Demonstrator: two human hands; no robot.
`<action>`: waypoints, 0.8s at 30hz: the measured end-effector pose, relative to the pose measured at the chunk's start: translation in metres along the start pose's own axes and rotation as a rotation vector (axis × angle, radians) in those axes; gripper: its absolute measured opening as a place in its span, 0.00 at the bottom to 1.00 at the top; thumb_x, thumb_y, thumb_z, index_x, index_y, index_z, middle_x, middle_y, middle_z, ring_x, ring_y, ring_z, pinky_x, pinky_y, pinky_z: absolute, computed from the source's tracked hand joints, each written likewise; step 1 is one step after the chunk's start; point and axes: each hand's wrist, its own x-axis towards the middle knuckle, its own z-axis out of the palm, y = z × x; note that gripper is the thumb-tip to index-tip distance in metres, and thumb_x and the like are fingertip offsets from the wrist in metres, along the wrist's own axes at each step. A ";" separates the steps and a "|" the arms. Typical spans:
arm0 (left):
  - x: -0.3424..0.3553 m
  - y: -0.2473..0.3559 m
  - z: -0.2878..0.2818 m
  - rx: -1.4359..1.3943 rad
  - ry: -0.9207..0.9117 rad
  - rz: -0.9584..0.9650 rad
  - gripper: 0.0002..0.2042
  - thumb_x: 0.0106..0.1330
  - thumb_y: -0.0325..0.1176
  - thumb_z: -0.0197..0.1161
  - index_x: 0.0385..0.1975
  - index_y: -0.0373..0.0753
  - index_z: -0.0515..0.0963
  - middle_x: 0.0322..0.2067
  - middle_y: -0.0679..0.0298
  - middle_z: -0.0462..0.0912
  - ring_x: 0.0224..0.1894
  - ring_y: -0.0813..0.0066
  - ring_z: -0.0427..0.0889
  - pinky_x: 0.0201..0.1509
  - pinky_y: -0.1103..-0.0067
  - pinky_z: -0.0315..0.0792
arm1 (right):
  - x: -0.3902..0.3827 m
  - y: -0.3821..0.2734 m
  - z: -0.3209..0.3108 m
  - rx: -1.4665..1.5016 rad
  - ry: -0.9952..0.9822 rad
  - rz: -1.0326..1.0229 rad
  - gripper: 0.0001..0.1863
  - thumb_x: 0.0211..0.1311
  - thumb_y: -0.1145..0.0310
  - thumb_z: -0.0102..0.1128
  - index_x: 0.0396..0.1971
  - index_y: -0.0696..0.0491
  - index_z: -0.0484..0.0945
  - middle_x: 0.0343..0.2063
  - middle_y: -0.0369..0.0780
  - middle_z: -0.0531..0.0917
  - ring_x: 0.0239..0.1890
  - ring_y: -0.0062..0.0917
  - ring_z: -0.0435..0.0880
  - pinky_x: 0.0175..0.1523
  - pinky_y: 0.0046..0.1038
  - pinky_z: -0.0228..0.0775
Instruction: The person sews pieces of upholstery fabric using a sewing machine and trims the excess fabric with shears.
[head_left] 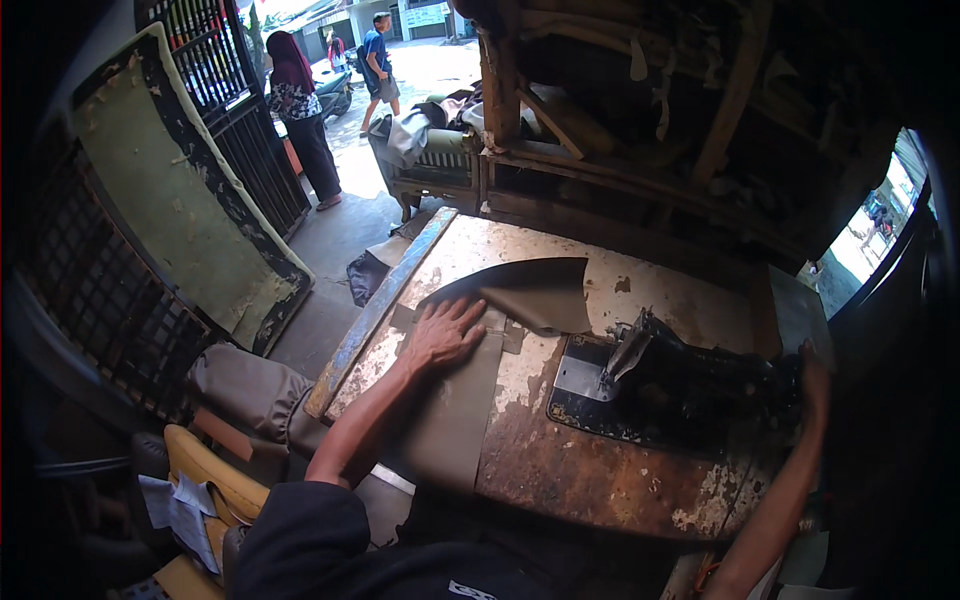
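Observation:
My left hand (445, 337) lies flat, fingers spread, on a grey-brown sheet of upholstery material (455, 420) that hangs over the table's near edge. Just beyond the fingertips a curved piece of similar material (545, 292) lies with a dark upper edge. A black sewing machine (690, 385) with a bright metal needle plate stands on the right half of the worn wooden table (560, 480). At the machine's far right end, my right hand (815, 380) is closed on the handwheel; shadow hides most of its fingers. The material is left of the needle area, apart from it.
A large padded panel (180, 190) leans at the left by a metal gate (200, 60). Brown cushions (250, 390) and a yellow frame (210, 470) sit low left. Behind the table stands a wooden furniture frame (600, 165). People (378, 65) are outside.

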 end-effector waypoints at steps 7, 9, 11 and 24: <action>-0.095 -0.020 -0.027 0.008 -0.077 -0.094 0.35 0.75 0.63 0.47 0.78 0.55 0.60 0.78 0.53 0.57 0.78 0.49 0.58 0.80 0.54 0.49 | -0.157 0.007 0.018 0.173 0.575 -0.166 0.26 0.82 0.52 0.49 0.63 0.59 0.77 0.58 0.47 0.84 0.60 0.38 0.83 0.65 0.33 0.69; -0.102 -0.010 -0.032 0.016 0.001 -0.064 0.32 0.73 0.59 0.53 0.73 0.51 0.67 0.70 0.51 0.69 0.72 0.49 0.66 0.75 0.55 0.58 | -0.226 0.061 0.011 0.006 0.598 0.087 0.26 0.82 0.53 0.48 0.67 0.55 0.74 0.62 0.48 0.81 0.63 0.37 0.82 0.64 0.33 0.71; -0.086 -0.003 -0.035 -0.003 0.039 -0.074 0.29 0.71 0.51 0.59 0.69 0.47 0.72 0.62 0.51 0.76 0.66 0.50 0.73 0.68 0.58 0.66 | -0.293 0.115 0.015 -0.188 0.734 0.294 0.23 0.81 0.60 0.49 0.65 0.57 0.75 0.58 0.51 0.83 0.61 0.42 0.82 0.64 0.36 0.73; 0.036 -0.068 -0.020 -0.292 0.497 -0.333 0.37 0.68 0.38 0.62 0.75 0.34 0.58 0.75 0.30 0.48 0.64 0.24 0.71 0.68 0.53 0.71 | -0.429 0.165 0.076 -0.827 0.504 0.325 0.34 0.57 0.52 0.76 0.59 0.53 0.77 0.43 0.52 0.84 0.40 0.52 0.85 0.42 0.49 0.78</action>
